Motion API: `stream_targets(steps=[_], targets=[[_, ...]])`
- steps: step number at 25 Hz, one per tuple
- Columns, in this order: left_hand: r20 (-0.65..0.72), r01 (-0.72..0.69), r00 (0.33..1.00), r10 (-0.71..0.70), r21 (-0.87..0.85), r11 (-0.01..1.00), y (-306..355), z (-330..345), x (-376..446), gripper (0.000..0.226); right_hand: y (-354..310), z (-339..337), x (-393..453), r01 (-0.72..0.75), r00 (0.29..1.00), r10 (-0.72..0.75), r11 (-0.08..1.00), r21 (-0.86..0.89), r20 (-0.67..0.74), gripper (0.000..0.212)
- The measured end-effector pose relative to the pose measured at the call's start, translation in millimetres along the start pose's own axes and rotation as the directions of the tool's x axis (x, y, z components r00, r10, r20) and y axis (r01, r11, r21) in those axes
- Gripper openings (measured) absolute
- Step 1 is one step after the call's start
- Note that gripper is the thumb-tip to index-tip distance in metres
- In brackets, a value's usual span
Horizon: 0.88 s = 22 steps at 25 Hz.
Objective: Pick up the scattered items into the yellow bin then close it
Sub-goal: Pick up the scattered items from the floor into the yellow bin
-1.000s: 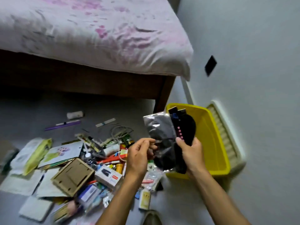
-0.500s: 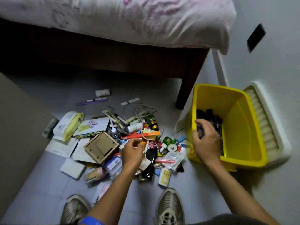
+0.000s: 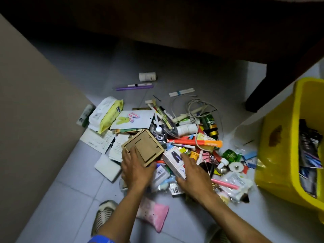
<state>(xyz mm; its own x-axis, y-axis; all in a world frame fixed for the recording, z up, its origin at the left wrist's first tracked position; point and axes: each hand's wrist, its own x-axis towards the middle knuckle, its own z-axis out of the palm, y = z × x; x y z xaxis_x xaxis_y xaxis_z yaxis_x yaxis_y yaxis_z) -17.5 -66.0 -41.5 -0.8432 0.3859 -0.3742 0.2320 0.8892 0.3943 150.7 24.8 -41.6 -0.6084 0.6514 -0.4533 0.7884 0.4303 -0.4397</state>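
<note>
A heap of scattered items lies on the grey tiled floor, among them an orange marker (image 3: 198, 142), a green bottle (image 3: 210, 124) and a tangled cable (image 3: 193, 105). My left hand (image 3: 135, 168) grips the near corner of a flat wooden box (image 3: 146, 146) on top of the heap. My right hand (image 3: 192, 174) holds a white cardboard box (image 3: 173, 161), fingers over its top and thumb at its near edge. The yellow bin (image 3: 278, 160) stands open at the right edge with dark packets (image 3: 308, 151) inside. No lid is in view.
A dark bed leg (image 3: 261, 92) stands behind the bin, and the bed frame spans the top. A beige panel (image 3: 35, 120) walls off the left. A pink pouch (image 3: 155, 214) and my shoe (image 3: 103, 213) lie near my arms. A white bottle (image 3: 147, 76) and purple pen (image 3: 135, 87) lie apart.
My right hand left the dark packets in the bin and came back to the heap, onto the white box. My left hand moved left onto the wooden box. The view tilted down.
</note>
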Motion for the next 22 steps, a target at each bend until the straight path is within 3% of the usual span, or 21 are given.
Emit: stream_targets(steps=[2, 3, 6, 8, 10, 13, 16, 18, 20, 22], targets=[[-0.047, 0.077, 0.994, -0.095, -0.297, 0.952, -1.5, 5.3, 16.4, 0.108, -4.5, 1.0, 6.0, -0.044, 0.997, 0.06, 0.969, 0.242, -0.058, 0.072], [-0.056, 0.126, 0.984, -0.169, -0.455, 0.882, 0.0, 8.2, 21.1, 0.107, -6.2, -1.8, 5.6, -0.069, 0.993, 0.103, 0.917, 0.392, -0.064, 0.066], [0.135, 0.326, 0.915, -0.381, -0.803, 0.499, 5.4, 15.4, 23.6, 0.094, -7.3, -15.0, 0.0, -0.104, 0.986, 0.165, 0.631, 0.769, -0.002, 0.058], [0.256, 0.429, 0.855, -0.451, -0.837, 0.34, 4.5, 16.1, 21.9, 0.081, -4.8, -29.6, -9.8, -0.109, 0.982, 0.187, 0.457, 0.883, 0.025, 0.054], [0.342, 0.501, 0.829, -0.443, -0.807, 0.314, 6.7, 17.7, 20.5, 0.063, -1.5, -45.6, -24.8, -0.104, 0.978, 0.206, 0.391, 0.914, 0.024, 0.047], [0.429, 0.538, 0.826, -0.366, -0.793, 0.287, 20.2, 15.3, 13.9, 0.04, 2.6, -62.5, -49.2, -0.118, 0.977, 0.212, 0.385, 0.915, 0.037, 0.042], [0.539, 0.599, 0.793, -0.284, -0.776, 0.199, 28.2, 4.2, 5.2, 0.029, 2.8, -74.7, -60.9, -0.113, 0.98, 0.197, 0.387, 0.915, 0.038, 0.04], [0.569, 0.615, 0.785, -0.244, -0.764, 0.196, 25.0, -1.7, 0.1, 0.025, 0.6, -78.9, -56.5, -0.108, 0.981, 0.189, 0.396, 0.912, 0.034, 0.038], [0.496, 0.538, 0.841, -0.215, -0.81, 0.233, 24.6, -5.7, -10.8, 0.015, -5.9, -80.4, -47.9, -0.088, 0.98, 0.2, 0.38, 0.921, 0.011, 0.037], [0.311, 0.341, 0.94, -0.14, -0.853, 0.396, 32.8, -12.5, -35.8, 0.015, -15.7, -82.4, -41.2, -0.024, 0.971, 0.23, 0.343, 0.939, -0.059, 0.041]])
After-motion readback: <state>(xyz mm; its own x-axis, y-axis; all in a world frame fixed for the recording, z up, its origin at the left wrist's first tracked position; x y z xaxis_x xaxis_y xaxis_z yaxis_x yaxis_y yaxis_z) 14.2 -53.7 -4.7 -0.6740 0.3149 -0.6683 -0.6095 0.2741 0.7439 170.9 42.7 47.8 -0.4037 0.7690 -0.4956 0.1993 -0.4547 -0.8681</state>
